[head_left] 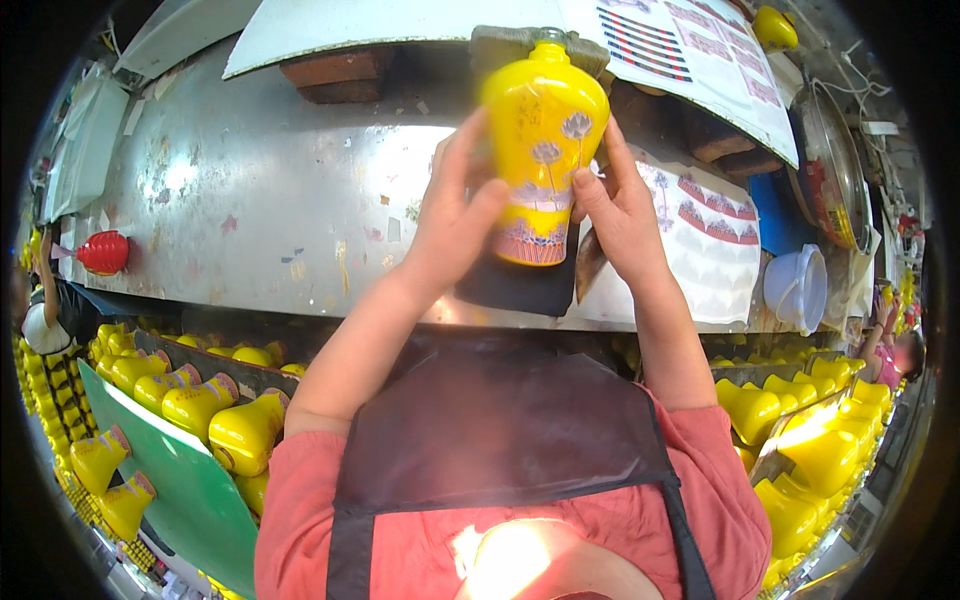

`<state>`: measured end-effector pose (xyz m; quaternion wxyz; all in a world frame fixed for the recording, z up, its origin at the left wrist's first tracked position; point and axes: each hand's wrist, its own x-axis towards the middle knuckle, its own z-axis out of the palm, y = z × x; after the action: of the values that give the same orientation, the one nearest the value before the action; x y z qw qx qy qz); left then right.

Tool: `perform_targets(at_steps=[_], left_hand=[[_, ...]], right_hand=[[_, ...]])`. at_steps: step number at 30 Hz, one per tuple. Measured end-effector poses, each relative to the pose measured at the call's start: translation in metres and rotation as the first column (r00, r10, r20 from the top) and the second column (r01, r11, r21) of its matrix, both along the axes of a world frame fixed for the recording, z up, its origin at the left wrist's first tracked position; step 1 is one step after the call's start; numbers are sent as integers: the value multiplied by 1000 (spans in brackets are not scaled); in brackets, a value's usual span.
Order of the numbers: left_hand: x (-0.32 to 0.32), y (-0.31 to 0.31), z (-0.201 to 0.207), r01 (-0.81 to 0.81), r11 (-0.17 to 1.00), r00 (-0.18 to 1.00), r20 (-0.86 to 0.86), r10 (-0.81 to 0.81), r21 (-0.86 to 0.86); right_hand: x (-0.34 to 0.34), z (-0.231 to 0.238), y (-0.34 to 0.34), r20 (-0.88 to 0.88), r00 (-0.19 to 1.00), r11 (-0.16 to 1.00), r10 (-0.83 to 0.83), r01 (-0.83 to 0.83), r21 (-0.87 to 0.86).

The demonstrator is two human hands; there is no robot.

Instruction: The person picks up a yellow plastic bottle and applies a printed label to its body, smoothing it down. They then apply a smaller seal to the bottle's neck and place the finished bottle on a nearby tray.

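Note:
A glossy yellow bottle-shaped vase (548,100) with a narrow neck stands or is held tilted in front of me, over the metal table. Purple-grey lotus flowers and a patterned band near its base decorate it. Its left side is gripped by my left hand (450,210), slightly blurred, with the thumb along the lower body. My right hand (622,210) closes on the opposite side, its thumb pressed against the lower front. Beneath the vase lies a dark pad (508,288). Beside my right hand, white sheets of printed decals (690,270) cover the tabletop.
A white board (420,22) rests on bricks (335,72) along the table's far side. A red ribbed container (103,252) lies left; a white bucket (796,288) stands right. Racks of yellow vases (245,430) flank me, with a green board (180,470) at left. People appear at both edges.

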<state>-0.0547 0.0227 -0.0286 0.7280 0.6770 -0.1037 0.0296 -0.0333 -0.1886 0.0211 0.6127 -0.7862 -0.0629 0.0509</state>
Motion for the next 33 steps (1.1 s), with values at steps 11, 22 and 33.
perform_targets(at_steps=[11, 22, 33], left_hand=[[15, -3, 23, -262, 809, 919, 393, 41, 527], [16, -17, 28, -277, 758, 929, 366, 54, 591], [16, -18, 28, -299, 775, 914, 399, 67, 556]], right_hand=[[24, 58, 9, 317, 948, 973, 12, 62, -224], [45, 76, 36, 272, 962, 869, 37, 104, -484], [46, 72, 22, 641, 594, 768, 487, 59, -638]])
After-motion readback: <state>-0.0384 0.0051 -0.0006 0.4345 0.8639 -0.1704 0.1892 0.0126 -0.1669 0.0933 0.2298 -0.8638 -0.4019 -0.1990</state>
